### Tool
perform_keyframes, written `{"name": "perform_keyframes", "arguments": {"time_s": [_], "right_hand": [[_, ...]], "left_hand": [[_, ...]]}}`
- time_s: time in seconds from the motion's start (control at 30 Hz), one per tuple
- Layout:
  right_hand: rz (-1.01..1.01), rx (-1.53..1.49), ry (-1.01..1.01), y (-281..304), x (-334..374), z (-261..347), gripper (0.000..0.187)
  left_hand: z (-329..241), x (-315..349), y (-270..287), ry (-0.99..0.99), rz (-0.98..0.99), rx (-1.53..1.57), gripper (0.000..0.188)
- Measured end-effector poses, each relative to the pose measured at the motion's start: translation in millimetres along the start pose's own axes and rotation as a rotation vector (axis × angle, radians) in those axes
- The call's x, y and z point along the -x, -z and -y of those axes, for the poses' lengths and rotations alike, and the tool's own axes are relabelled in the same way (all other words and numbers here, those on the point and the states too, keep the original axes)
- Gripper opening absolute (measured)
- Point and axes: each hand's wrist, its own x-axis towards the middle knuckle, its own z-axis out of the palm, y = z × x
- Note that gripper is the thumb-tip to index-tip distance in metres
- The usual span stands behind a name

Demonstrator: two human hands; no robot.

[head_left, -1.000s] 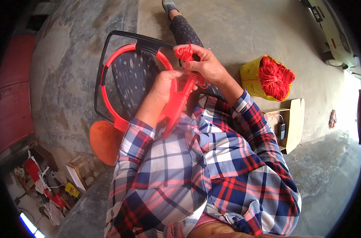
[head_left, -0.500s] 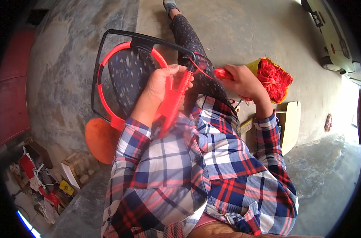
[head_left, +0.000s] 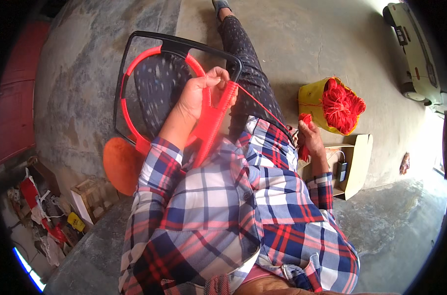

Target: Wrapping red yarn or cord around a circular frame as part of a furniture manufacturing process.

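by the lap's (head_left: 257, 88) right edge, my right hand (head_left: 310, 136) clutches cord (head_left: 305, 118), my left hand (head_left: 191, 96) the frame (head_left: 210, 124): likely wrapping, needing steady tension.

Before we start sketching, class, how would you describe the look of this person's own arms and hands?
The left grip and right grip are ungloved hands. The left sleeve and right sleeve are plaid in white, navy and red, both stopping short of the hands. No watch or bracelet shows.

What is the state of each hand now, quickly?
Left hand: closed, holding the curved black frame wrapped in red cord.
Right hand: closed, holding a bundle of red cord.
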Motion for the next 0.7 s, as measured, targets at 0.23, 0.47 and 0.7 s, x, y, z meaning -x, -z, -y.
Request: {"name": "perform_keyframes", "arguments": {"time_s": [0.23, 0.47, 0.7], "right_hand": [[-0.257, -0.265, 0.064, -6, -63, 42, 0.02], [0.223, 0.714, 0.779, -146, -44, 162, 0.025], [0.082, 1.111, 1.263, -191, -70, 145, 0.047]], "left_hand": [[2, -3, -9, 0.023, -0.201, -0.045, 0.041], [12, -3, -12, -0.477, -0.463, -0.333, 0.04], [16, -8, -15, -0.435, -0.341, -0.36, 0.048]]}}
